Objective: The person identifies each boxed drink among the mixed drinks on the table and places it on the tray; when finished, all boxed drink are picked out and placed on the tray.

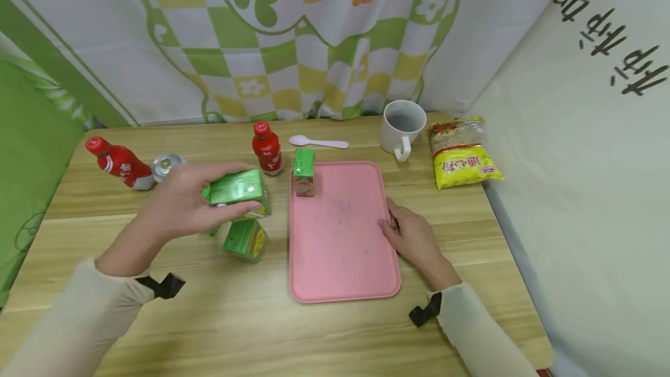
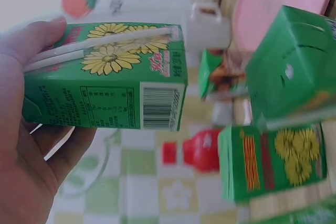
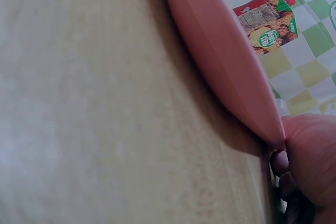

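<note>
My left hand grips a green drink carton above the left part of the table. Yellow daisies, a barcode and a white straw show on this carton in the left wrist view. Below it on the table stands another green carton, and more green cartons are partly hidden by the hand. With thumb and fingers my right hand pinches the right rim of a pink tray. A small carton with a green top and brown sides stands at the tray's far left corner.
Two red bottles, one on the left and one near the middle, stand beyond the cartons, with a can near the left one. A pink spoon, white mug and yellow food packet lie along the back by the curtain.
</note>
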A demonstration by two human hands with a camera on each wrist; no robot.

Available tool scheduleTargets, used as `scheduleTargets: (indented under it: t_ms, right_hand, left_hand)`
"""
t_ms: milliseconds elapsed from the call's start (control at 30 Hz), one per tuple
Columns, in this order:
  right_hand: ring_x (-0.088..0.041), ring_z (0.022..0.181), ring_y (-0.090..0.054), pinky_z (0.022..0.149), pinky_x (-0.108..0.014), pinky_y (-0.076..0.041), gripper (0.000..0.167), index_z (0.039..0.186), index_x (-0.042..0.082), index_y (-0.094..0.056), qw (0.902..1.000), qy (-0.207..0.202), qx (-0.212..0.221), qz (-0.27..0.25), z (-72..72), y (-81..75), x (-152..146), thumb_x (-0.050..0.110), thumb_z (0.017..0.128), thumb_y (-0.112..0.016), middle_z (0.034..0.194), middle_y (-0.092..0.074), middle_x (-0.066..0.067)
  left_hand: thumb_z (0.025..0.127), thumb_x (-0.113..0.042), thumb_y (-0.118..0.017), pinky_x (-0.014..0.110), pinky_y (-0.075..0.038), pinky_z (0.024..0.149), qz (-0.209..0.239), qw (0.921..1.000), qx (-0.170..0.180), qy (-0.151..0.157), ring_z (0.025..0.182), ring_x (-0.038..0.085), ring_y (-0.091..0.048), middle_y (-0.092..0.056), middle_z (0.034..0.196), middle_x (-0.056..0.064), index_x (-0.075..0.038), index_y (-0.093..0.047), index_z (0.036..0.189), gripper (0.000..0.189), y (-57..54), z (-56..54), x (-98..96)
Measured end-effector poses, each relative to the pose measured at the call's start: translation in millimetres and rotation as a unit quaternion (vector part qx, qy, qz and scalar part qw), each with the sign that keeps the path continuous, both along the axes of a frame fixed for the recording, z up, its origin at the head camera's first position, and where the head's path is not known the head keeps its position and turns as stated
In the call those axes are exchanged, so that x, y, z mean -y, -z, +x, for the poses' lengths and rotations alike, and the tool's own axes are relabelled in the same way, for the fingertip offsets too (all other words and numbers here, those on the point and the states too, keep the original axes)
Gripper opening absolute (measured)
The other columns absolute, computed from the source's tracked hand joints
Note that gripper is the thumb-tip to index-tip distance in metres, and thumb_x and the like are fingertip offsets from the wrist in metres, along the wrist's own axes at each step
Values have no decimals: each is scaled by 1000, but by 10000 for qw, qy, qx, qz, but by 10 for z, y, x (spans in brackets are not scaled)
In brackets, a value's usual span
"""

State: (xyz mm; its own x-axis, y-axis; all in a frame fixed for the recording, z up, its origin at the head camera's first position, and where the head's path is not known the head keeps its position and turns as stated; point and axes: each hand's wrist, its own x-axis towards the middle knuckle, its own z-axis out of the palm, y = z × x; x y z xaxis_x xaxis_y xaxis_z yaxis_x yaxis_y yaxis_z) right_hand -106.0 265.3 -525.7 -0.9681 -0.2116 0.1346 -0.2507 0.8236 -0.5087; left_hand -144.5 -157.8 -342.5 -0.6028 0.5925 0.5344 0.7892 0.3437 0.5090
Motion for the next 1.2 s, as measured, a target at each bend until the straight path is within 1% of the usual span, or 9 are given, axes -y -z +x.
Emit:
scheduleTargets:
  t_ms: [33,100,200,400,600,767,1000,1067,1200]
  right_hand:
    - [-16,65,-48,57,-33,-40,59,150,5,-49,10000,4,-26,-1,3,1,-3,28,98,-68,77,-51,2]
    - [-16,66,-49,57,-33,-40,59,149,5,-50,10000,6,-86,-3,7,6,-8,28,98,-68,77,-51,3]
    - [-16,66,-49,57,-33,-40,59,149,5,-50,9999,-16,-151,-20,16,16,-14,27,98,-68,77,-51,3]
    - [-16,65,-48,57,-33,-40,59,149,4,-50,9998,-4,-181,-14,11,37,-20,27,98,-68,77,-51,3]
    - [-15,65,-48,56,-33,-39,59,148,3,-51,9997,-46,-225,-38,10,64,-19,28,98,-68,76,-51,2]
    - [-15,64,-47,56,-32,-38,58,148,3,-51,9997,-29,-246,-24,-2,69,-32,28,98,-68,75,-50,3]
    - [-15,65,-47,57,-33,-39,60,150,6,-49,9999,20,-121,-55,-11,64,-46,30,98,-67,77,-50,3]
    - [-15,65,-47,57,-33,-39,60,150,6,-49,9999,35,-81,-62,-9,59,-47,31,98,-67,77,-50,3]
    - [-15,64,-46,55,-32,-38,60,151,6,-49,10000,47,0,-32,1,53,-48,32,99,-66,76,-50,3]
  left_hand:
    - [74,-22,-91,21,-51,59,-118,9999,124,27,70,7,-63,-74,95,-1,-8,-74,117,48,-2,-47,-74]
    - [75,-24,-91,23,-49,56,-363,9990,262,-22,65,7,-59,-72,91,-3,-10,-73,119,49,11,-147,-210]
    - [77,-29,-91,27,-49,55,-592,9970,507,-26,64,8,-56,-70,89,-4,-12,-73,121,50,39,-299,-406]
    - [81,-38,-87,31,-49,59,-718,9935,869,127,67,10,-58,-70,91,-3,-11,-72,123,52,85,-605,-751]
    - [82,-42,-86,31,-50,61,-828,9906,1077,190,73,10,-60,-71,99,-2,-11,-71,123,54,133,-811,-990]
    - [83,-47,-83,30,-50,62,-978,9865,1300,197,74,9,-60,-70,101,-6,-17,-71,122,51,124,-906,-1140]
    - [85,-54,-78,33,-48,62,-1412,9761,1650,107,73,14,-57,-67,104,-6,-19,-67,128,56,22,-954,-1298]
    - [85,-54,-78,33,-48,64,-1604,9732,1638,186,74,14,-56,-67,103,-7,-20,-67,128,56,11,-974,-1337]
    - [85,-50,-81,32,-47,68,-1972,9655,1623,516,77,13,-57,-67,101,-8,-19,-68,127,54,38,-1037,-1398]
